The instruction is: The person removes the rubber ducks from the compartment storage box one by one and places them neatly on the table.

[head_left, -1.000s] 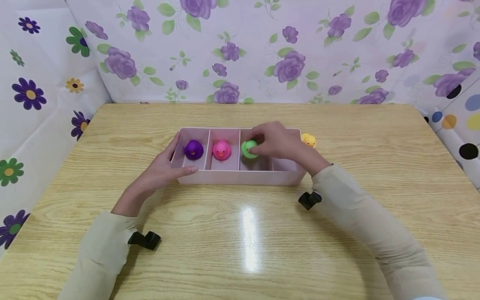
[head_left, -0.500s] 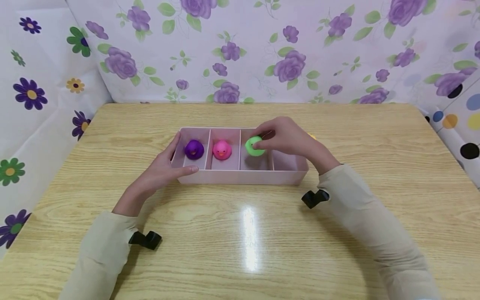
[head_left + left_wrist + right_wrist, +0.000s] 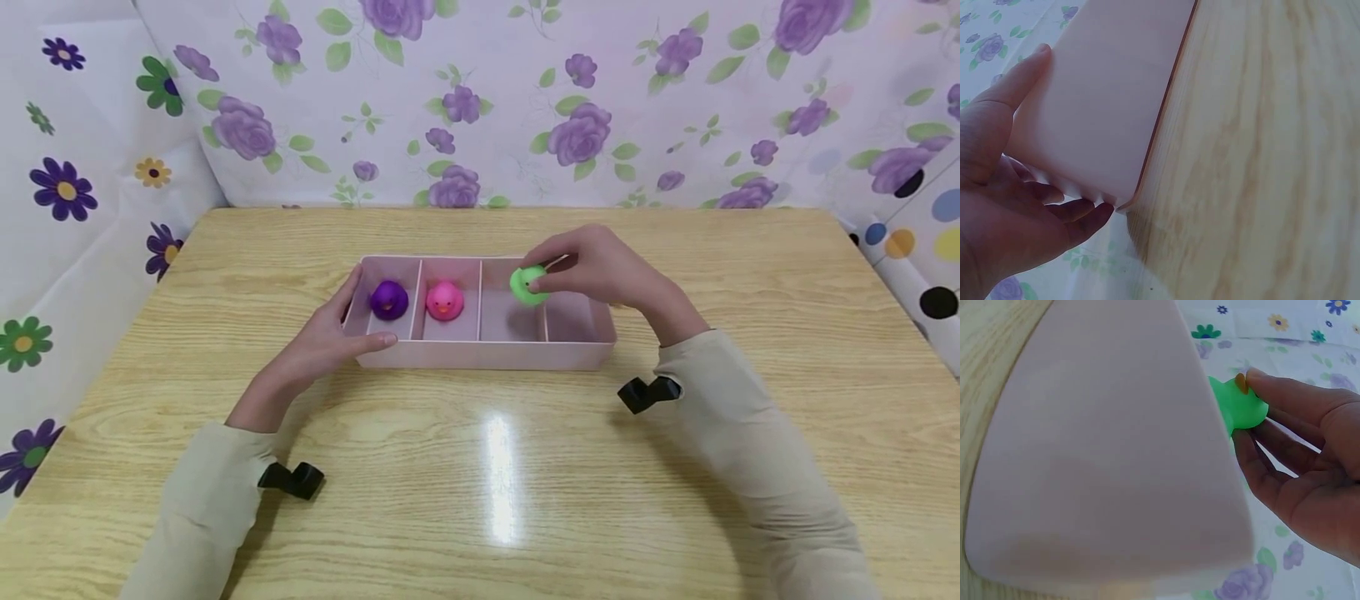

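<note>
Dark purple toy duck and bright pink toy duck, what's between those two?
Between the dark purple toy duck and the bright pink toy duck stands one thin, pale pink divider of the long, open-topped box; the head view shows it.

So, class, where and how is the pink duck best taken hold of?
Probably by the sides of its rounded head, coming from above: the pink duck sits upright in a compartment of the tray, walled on every side but uncovered on top.
</note>
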A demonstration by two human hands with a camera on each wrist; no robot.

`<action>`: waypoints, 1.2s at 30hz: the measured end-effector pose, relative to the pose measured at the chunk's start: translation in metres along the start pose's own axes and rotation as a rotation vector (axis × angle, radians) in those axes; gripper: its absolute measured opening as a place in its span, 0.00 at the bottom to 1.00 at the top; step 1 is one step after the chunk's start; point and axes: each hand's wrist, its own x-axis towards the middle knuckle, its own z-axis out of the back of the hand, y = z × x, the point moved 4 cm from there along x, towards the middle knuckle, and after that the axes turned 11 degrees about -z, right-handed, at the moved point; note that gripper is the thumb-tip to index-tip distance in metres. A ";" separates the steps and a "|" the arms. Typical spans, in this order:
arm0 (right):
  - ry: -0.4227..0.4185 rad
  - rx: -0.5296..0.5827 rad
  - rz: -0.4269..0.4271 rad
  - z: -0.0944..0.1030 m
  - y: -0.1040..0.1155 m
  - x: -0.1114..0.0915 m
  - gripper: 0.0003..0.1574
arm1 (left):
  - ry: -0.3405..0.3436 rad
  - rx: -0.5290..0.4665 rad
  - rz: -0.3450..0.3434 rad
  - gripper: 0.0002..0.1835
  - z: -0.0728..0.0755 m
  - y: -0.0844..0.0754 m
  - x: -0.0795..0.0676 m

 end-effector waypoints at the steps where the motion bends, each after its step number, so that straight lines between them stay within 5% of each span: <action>1: -0.006 0.004 -0.002 0.002 -0.001 -0.002 0.16 | 0.000 -0.001 0.000 0.62 0.000 0.000 0.000; 36: -0.171 -0.011 -0.167 0.058 -0.053 -0.030 0.21 | 0.003 0.011 -0.008 0.62 -0.001 0.000 -0.001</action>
